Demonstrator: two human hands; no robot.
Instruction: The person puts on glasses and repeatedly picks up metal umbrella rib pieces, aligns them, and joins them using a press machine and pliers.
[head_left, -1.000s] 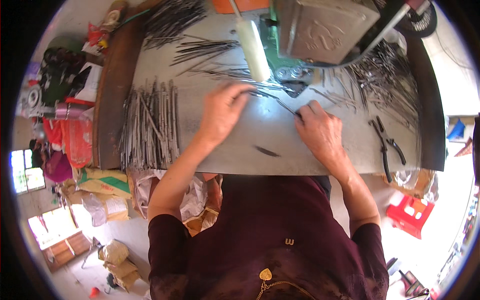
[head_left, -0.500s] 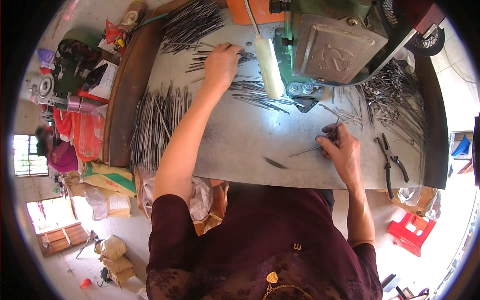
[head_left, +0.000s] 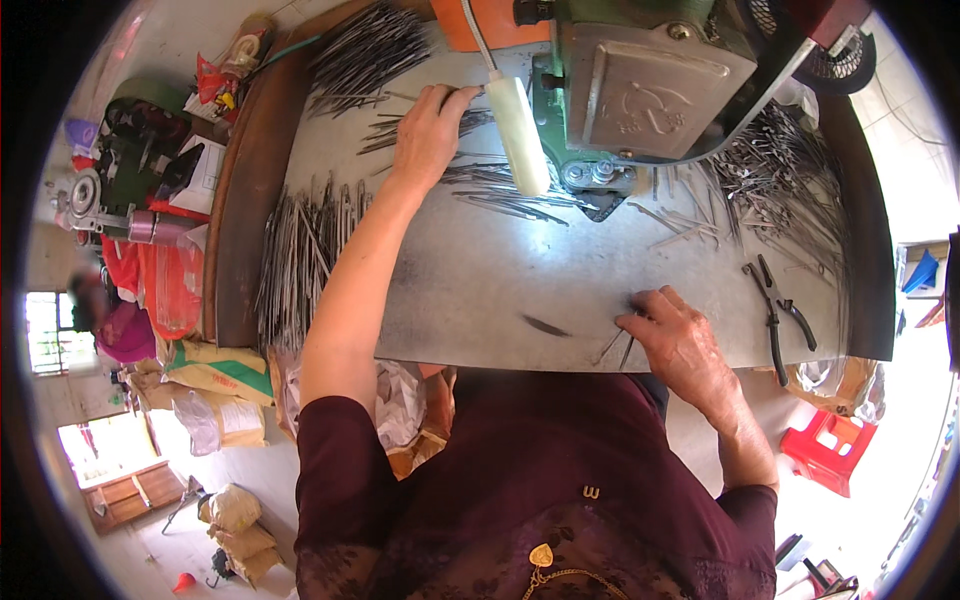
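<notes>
My left hand (head_left: 428, 135) reaches to the far left of the metal worktop (head_left: 450, 290), over a loose row of thin dark metal rods (head_left: 378, 136). Its fingers are bent but apart, and the tips are partly hidden. Nearer the front edge, my right hand (head_left: 683, 345) is closed on a few thin metal rods (head_left: 627, 352), whose ends stick out below the thumb. More rods (head_left: 510, 192) lie between the hands, beside the green machine (head_left: 603, 172) and its lit white lamp (head_left: 518, 135).
Bundles of rods fill the far left (head_left: 370, 55) and near left (head_left: 310, 250) of the worktop. A tangled heap of bent rods (head_left: 780, 175) lies right of the machine. Pliers (head_left: 775, 310) and a dark sliver (head_left: 546, 326) rest toward the front. A red stool (head_left: 830, 450) stands below.
My right hand has come back toward the front edge with the rods, which now point downward. My left hand stays over the far row, its fingers shifted a little. The view has shifted slightly.
</notes>
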